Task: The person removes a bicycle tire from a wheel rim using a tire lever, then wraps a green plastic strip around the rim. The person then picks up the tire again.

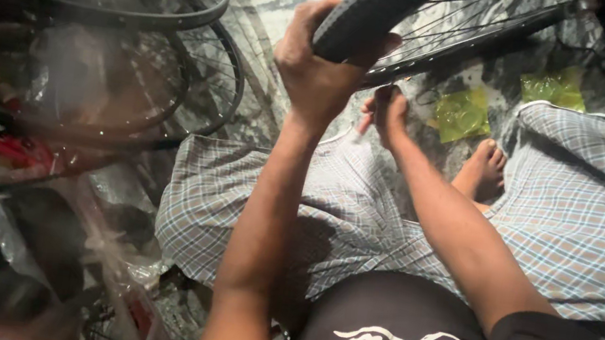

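Above my checked-cloth lap [358,226], the bicycle wheel [453,17] stands tilted, its tyre running up and away from me. My left hand [316,68] is wrapped over the tyre [366,12], fingers curled round the tread and thumb clamped against the near side. My right hand [389,115] sits just beneath the rim [414,63], fingertips pressed together near the spokes; whether they pinch anything I cannot tell, since the rim's shadow hides them. Risk, as I judge it: the wheel hangs from one hand alone, so a slackened hold could let it swing down onto my bare foot [482,169], which lies just below the wheel. Fingers beside the spokes could be nipped if the wheel turns. Left of the wheel, stacked bare rims [102,12] crowd close and could snag it.
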